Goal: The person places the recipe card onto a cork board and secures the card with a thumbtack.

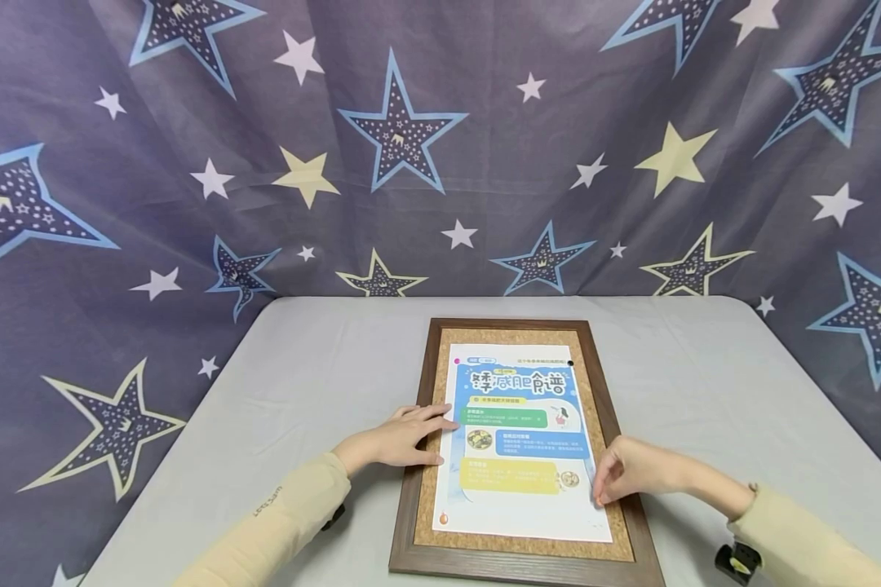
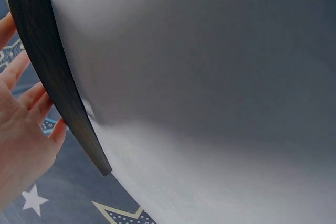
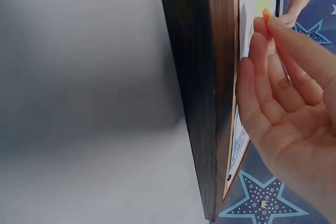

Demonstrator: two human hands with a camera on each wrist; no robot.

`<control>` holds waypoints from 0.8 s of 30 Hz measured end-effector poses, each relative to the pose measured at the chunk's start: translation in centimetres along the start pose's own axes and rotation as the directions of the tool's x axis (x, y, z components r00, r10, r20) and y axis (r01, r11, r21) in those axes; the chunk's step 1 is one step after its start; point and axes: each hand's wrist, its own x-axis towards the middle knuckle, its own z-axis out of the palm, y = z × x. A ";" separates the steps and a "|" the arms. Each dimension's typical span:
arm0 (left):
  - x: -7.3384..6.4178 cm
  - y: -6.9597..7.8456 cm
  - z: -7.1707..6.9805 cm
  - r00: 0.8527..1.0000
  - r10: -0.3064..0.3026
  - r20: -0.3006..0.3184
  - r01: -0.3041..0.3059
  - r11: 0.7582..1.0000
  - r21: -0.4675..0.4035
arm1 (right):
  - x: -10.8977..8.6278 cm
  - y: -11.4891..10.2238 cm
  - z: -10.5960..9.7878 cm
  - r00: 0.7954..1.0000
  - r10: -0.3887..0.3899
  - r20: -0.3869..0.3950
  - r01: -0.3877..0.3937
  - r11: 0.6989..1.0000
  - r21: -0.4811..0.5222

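A printed poster (image 1: 521, 518) lies on a cork board (image 1: 514, 336) with a dark wooden frame (image 1: 529, 564). Its upper corners carry a pink pushpin (image 1: 457, 360) and a black pushpin (image 1: 570, 364). My left hand (image 1: 404, 436) rests with spread fingers across the frame's left side, fingertips on the poster's left edge. At the poster's lower right edge, my right hand (image 1: 624, 469) pinches a small orange pushpin (image 3: 266, 13) between thumb and forefinger. Whether the pin's tip touches the paper cannot be told.
The board lies on a table with a light grey cover (image 1: 323, 367). Behind it hangs a dark curtain (image 1: 484, 163) printed with stars. A black wrist device (image 1: 737, 562) shows below the right sleeve (image 1: 800, 522).
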 end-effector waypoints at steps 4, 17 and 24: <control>0.0 0.0 0.0 1.000 -0.003 0.000 0.003 1.000 0.002 | -0.1 -0.1 0.2 1.000 0.006 0.022 -0.006 1.000 0.006; 0.0 -0.1 0.2 1.000 -0.002 0.000 0.002 1.000 0.015 | 0.0 -0.4 0.8 0.999 -0.004 0.051 0.005 1.000 -0.014; 0.1 -0.2 0.2 1.000 -0.004 -0.003 0.004 1.000 0.016 | 0.1 -0.3 0.9 0.996 -0.033 0.080 0.033 0.999 -0.003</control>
